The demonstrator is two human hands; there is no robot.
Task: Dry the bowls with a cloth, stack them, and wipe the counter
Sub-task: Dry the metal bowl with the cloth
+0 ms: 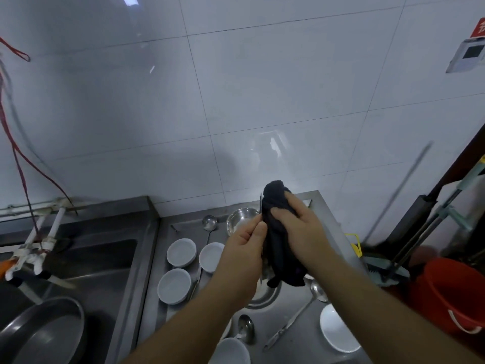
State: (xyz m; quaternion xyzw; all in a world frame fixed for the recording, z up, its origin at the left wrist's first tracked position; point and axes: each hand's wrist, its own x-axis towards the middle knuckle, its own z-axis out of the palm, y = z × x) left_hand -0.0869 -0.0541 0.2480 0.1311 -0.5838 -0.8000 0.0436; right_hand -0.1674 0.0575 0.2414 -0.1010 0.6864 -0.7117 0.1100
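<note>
Dark cloth point(278, 240) pressed by right hand point(301, 227) fingers against edge-on bowl point(261, 222) pinched by left hand point(244, 248).

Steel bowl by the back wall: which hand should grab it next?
Probably left. The left hand only pinches a thin edge, the steel bowl just beyond it; the right hand grips the dark cloth.
</note>
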